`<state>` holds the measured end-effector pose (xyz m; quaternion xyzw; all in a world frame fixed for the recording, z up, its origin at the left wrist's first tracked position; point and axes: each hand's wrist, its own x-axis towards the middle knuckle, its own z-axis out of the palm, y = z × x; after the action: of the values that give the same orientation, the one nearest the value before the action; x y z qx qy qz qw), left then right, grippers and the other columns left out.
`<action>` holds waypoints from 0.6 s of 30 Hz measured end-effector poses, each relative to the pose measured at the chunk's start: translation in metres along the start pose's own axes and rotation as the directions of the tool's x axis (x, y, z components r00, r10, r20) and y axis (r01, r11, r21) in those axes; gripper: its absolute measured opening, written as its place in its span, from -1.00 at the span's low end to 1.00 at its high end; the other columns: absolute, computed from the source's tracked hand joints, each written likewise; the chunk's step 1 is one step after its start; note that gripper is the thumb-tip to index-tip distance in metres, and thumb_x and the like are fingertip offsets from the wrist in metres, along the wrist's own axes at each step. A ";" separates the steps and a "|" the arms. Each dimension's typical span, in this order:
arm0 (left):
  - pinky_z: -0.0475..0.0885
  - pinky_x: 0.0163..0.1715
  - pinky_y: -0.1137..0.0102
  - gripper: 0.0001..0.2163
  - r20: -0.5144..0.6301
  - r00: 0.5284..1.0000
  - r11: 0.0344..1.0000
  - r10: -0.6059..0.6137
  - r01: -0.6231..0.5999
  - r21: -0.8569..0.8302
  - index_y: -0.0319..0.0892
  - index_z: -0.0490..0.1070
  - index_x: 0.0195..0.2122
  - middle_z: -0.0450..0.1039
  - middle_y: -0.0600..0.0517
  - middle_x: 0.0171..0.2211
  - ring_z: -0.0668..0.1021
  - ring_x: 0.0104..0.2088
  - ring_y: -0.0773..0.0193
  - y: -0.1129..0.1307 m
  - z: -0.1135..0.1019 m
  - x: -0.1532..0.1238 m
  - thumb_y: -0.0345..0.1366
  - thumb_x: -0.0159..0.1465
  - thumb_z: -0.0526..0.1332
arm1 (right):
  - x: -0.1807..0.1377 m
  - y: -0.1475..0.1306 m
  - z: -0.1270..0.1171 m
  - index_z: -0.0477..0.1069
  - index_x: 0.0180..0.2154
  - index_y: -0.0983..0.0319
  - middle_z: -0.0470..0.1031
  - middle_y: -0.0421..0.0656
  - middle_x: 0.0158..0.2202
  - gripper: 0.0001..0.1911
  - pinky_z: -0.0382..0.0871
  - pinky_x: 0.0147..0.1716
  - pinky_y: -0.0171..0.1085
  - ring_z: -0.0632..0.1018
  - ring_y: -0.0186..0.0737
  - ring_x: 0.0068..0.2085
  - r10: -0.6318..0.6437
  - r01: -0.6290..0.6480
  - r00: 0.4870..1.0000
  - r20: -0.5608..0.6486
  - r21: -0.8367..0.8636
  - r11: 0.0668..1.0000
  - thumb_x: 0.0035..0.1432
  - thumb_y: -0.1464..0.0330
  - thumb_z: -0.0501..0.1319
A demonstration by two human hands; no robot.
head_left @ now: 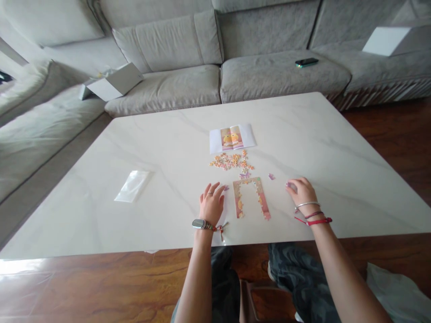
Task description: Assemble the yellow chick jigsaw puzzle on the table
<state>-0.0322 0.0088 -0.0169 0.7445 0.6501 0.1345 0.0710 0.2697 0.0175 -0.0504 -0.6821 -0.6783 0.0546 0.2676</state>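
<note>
Pinkish three-sided puzzle border (239, 204) sits on the table (168, 143) near the loose pieces (229, 161). Right hand (304, 190) is pinching a purple piece (288, 184); left hand (211, 206) is loosely spread, right beside another purple bit (226, 187).

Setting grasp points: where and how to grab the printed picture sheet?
Likely best to pinch the sheet at its white right margin, coming in from the right. It's thin and nearly flat on the table; loose puzzle pieces crowd its near edge, and the right hand is on that side.
</note>
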 end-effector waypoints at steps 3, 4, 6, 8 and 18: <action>0.21 -0.09 0.10 -0.69 -0.019 1.000 1.000 0.009 -0.009 0.003 0.01 0.25 -0.07 0.21 0.03 0.03 0.16 0.08 0.09 -0.003 0.002 0.001 -0.38 0.16 -0.02 | 0.001 -0.001 -0.005 0.37 -0.36 0.25 0.32 -0.11 -0.40 -0.83 0.31 -0.32 -0.22 0.36 -0.23 -0.39 -0.002 0.000 0.999 0.034 0.058 0.998 -0.07 0.37 0.12; 0.21 -0.09 0.10 -0.68 -0.023 1.000 1.000 0.010 -0.010 0.003 0.01 0.25 -0.07 0.21 0.02 0.03 0.16 0.08 0.09 -0.004 0.002 0.001 -0.38 0.16 -0.01 | 0.001 -0.002 -0.006 0.37 -0.34 0.25 0.31 -0.12 -0.40 -0.82 0.31 -0.33 -0.22 0.36 -0.24 -0.41 -0.010 0.007 0.999 0.048 0.067 0.998 -0.08 0.38 0.12; 0.21 -0.09 0.10 -0.68 -0.025 1.000 1.000 0.009 -0.009 0.006 0.01 0.24 -0.06 0.21 0.02 0.03 0.17 0.08 0.10 -0.005 0.003 0.002 -0.38 0.16 -0.01 | 0.001 -0.003 -0.007 0.36 -0.31 0.25 0.31 -0.12 -0.38 -0.78 0.31 -0.34 -0.23 0.36 -0.26 -0.43 -0.026 0.020 0.997 0.076 0.079 0.997 -0.10 0.40 0.13; 0.21 -0.08 0.11 -0.68 -0.019 1.000 1.000 0.000 0.000 0.016 0.00 0.25 -0.06 0.21 0.02 0.03 0.16 0.08 0.11 -0.004 0.002 0.002 -0.38 0.16 -0.02 | 0.001 -0.003 -0.008 0.36 -0.31 0.25 0.32 -0.12 -0.37 -0.78 0.31 -0.35 -0.24 0.37 -0.28 -0.43 -0.018 0.010 0.995 0.098 0.087 0.996 -0.12 0.42 0.13; 0.21 -0.08 0.14 -0.69 -0.009 1.000 0.999 -0.017 0.017 0.033 -0.01 0.26 -0.07 0.22 0.05 0.03 0.17 0.08 0.12 -0.001 0.001 0.002 -0.38 0.16 -0.02 | 0.002 -0.009 -0.013 0.30 -0.47 0.24 0.42 -0.18 -0.50 -0.87 0.34 -0.41 -0.28 0.44 -0.30 -0.46 0.202 -0.245 0.966 0.164 0.318 0.916 -0.20 0.40 0.19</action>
<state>-0.0325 0.0114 -0.0176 0.7395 0.6588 0.1262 0.0568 0.2674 0.0146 -0.0346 -0.6948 -0.5923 0.2430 0.3277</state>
